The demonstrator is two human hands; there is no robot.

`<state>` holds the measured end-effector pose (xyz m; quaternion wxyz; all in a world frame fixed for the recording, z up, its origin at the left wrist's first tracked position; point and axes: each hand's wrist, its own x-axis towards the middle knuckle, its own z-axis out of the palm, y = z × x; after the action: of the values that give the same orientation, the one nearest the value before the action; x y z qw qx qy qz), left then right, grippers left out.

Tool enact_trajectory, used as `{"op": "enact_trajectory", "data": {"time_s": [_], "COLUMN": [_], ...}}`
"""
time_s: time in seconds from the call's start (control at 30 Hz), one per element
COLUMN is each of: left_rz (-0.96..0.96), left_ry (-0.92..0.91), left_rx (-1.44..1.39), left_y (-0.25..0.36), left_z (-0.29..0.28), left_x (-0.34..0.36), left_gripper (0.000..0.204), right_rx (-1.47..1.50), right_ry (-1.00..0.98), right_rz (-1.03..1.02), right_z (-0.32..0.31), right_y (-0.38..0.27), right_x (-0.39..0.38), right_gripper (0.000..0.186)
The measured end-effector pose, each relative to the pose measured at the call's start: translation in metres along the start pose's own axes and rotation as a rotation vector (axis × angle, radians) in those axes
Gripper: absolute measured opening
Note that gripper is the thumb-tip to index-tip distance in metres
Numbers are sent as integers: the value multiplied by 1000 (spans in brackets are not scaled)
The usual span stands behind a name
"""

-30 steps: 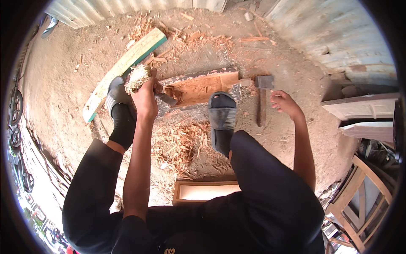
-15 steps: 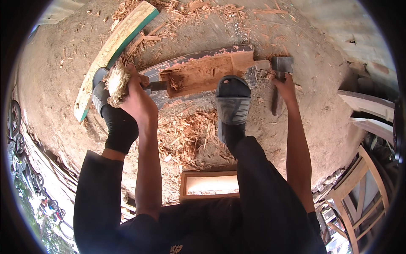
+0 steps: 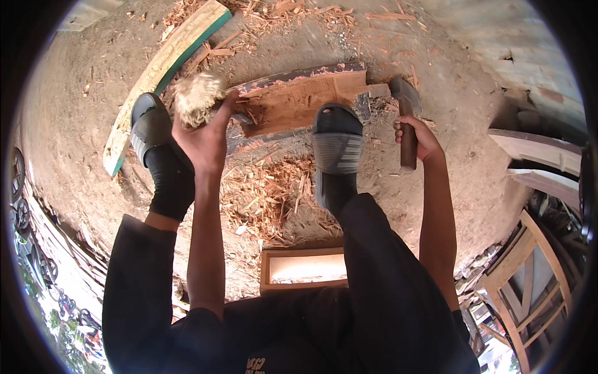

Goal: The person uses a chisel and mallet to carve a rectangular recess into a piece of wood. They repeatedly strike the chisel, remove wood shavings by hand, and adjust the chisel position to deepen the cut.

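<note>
My left hand [image 3: 202, 146] is closed around a chisel with a shaggy, frayed pale top [image 3: 198, 100]; its dark blade [image 3: 242, 119] reaches into the left end of a hollowed reddish wooden piece [image 3: 302, 103] with flaking dark paint, lying on the dirt floor. My right hand [image 3: 422, 137] grips the brown handle of a hammer, whose dark metal head [image 3: 405, 93] tilts up just right of that piece. My feet, in grey-striped black sandals [image 3: 336, 143], are either side of my work, the left one against my left hand.
A long pale plank with a green side [image 3: 159, 68] lies at upper left. Wood shavings [image 3: 268, 193] cover the ground. A corrugated wall [image 3: 498, 43], stacked boards [image 3: 529, 143] and a wooden frame [image 3: 523, 280] stand at right; a shallow wooden box [image 3: 299, 269] is below me; bicycles [image 3: 50, 262] at far left.
My right hand moved from open beside the hammer to gripping it and tilting it off the ground. My left hand keeps the chisel, shifted slightly; my head view has shifted.
</note>
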<state>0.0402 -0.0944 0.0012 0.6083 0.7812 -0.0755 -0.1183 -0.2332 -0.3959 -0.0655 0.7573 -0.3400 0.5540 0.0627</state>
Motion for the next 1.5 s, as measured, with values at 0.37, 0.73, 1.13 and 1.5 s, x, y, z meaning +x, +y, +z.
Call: {"op": "enact_trajectory", "data": {"time_s": [0.37, 0.73, 1.13, 1.5], "left_rz": [197, -144, 29, 34], "left_ry": [-14, 175, 361, 30], "left_rx": [60, -268, 138, -1329], "left_y": [-20, -79, -59, -109], "left_z": [-1, 9, 20, 37], "left_x": [10, -3, 0, -14], "left_gripper": [15, 51, 37, 47], "right_rx": [872, 769, 83, -335], "right_ry": [-413, -329, 45, 68], "right_rz": [-64, -28, -220, -458], "right_z": [10, 18, 45, 96], "right_y": [41, 30, 49, 23], "right_x": [18, 10, -56, -138], "right_gripper": [21, 23, 15, 18]}}
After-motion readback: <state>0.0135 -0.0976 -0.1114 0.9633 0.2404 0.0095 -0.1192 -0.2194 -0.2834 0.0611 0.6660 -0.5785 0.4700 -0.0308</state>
